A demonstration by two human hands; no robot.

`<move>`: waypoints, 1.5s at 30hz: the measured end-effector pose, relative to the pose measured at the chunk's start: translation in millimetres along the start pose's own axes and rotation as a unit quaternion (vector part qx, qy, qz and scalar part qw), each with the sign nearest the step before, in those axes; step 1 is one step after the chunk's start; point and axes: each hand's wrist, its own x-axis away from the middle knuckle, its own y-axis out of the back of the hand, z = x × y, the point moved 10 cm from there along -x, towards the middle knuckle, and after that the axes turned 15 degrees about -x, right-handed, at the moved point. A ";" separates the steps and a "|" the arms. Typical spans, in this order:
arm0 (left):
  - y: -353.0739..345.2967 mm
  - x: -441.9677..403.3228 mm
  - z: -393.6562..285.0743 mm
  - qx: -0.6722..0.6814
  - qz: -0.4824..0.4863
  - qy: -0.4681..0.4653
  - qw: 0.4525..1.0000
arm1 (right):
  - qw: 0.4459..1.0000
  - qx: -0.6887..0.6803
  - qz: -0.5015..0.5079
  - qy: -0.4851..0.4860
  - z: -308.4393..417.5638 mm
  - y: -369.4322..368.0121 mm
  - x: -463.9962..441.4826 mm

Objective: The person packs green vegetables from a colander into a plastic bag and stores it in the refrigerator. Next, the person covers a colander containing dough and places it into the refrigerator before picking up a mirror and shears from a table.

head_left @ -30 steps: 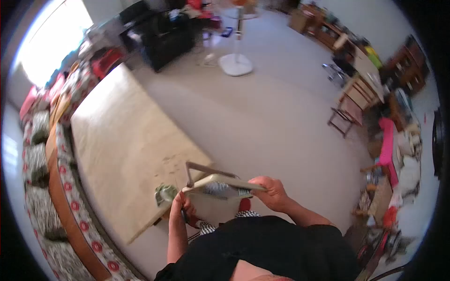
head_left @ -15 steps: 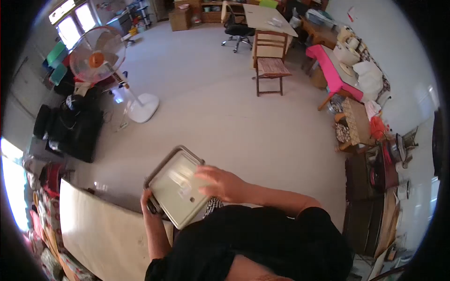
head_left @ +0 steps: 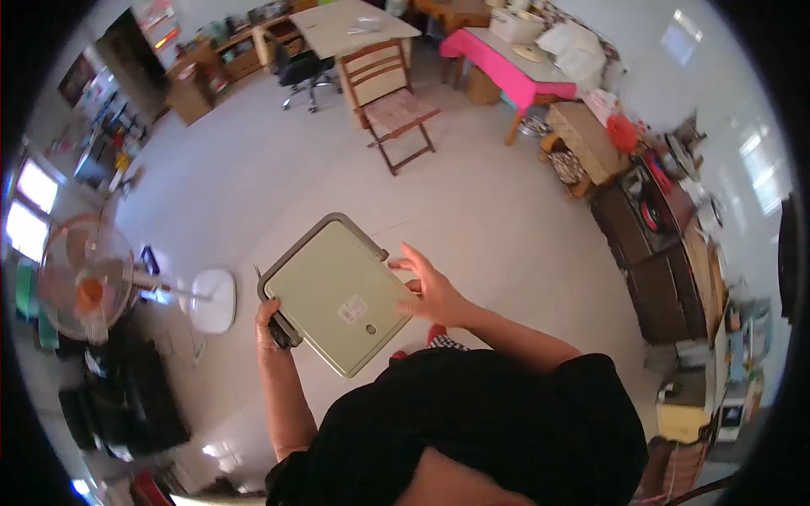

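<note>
A flat, pale green rectangular case with rounded corners and a grey-brown handle frame along its upper edges is held in front of my body. On its face are a small white label and a dark round spot. My left hand grips its left edge, thumb on the face, with something dark by the fingers. At the right edge, my right hand has its fingers apart and is touching or very near the case.
A standing fan is at the left, above a black armchair. Ahead is a folding wooden chair by a table. A pink-clothed table and dark cabinets line the right.
The view has swung right, and the large pale table has nearly left it. The case has turned from edge-on to face-up. My right hand has shifted from across its face to its right edge.
</note>
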 end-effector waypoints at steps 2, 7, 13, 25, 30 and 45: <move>-12.1 -38.6 -2.9 -0.018 0.035 0.016 0.999 | 0.993 0.007 -0.108 -0.052 -13.2 35.0 -25.5; -61.1 -114.2 -15.5 -0.141 0.141 -0.025 0.980 | 0.987 -0.122 -0.091 -0.042 -32.2 67.4 -103.5; -46.5 -183.9 -44.6 -0.159 0.057 -0.003 0.986 | 0.963 -0.230 -0.131 -0.052 -37.5 86.8 -186.8; 21.9 -274.7 -104.7 -0.138 -0.050 0.035 0.989 | 0.959 -0.252 -0.042 -0.121 -63.4 61.6 -359.7; 94.4 -347.5 -166.8 -0.146 -0.082 -0.010 0.986 | 0.971 -0.214 -0.008 -0.109 -51.6 15.6 -474.9; 293.5 -536.5 -335.4 -0.216 -0.185 -0.035 0.958 | 0.982 -0.122 0.106 -0.096 -97.7 -126.4 -775.5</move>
